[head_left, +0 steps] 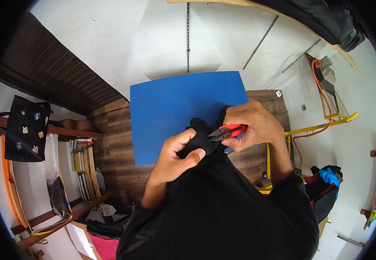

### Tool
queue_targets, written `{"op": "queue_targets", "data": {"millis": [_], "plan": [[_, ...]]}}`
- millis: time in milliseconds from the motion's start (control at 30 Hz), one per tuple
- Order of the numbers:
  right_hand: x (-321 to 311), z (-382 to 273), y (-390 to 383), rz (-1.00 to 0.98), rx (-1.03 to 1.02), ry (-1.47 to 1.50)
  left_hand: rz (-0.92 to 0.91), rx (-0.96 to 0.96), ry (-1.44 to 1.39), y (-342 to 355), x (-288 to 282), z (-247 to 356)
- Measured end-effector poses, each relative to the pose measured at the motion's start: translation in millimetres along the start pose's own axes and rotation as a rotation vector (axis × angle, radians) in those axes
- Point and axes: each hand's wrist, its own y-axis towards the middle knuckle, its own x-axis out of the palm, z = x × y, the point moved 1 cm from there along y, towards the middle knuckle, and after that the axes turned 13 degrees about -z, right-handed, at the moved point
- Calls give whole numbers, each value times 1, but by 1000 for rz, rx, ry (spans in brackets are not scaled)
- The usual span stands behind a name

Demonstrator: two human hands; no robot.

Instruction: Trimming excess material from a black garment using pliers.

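Bunched black cloth (201,135) is pinched in my left hand (177,156), its thumb and fingers closed around a fold. My right hand (257,125) grips red-handled thread snips (231,131), whose dark pointed blades reach left against the cloth. More of the black fabric hangs beneath my right hand, close to my black shirt, and where it ends is hard to make out. Both hands are raised over the blue tabletop (166,112). What the blade tips touch in the folds is too dark to tell.
Wood-look flooring (114,143) surrounds the table. At left, a black bag with small patches (27,130) hangs by a wooden rack. A yellow metal frame (313,125) with an orange hose stands at right, near piled clothes (324,186). White wall (162,39) lies beyond the table.
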Motion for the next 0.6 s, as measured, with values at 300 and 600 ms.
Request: {"op": "queue_targets", "data": {"millis": [300,600], "plan": [[2,-4,1,10,-54,1,-76,-23,-36,1,0,2],[2,-4,0,27,-92,-19,-80,-33,-23,3,2,4]]}}
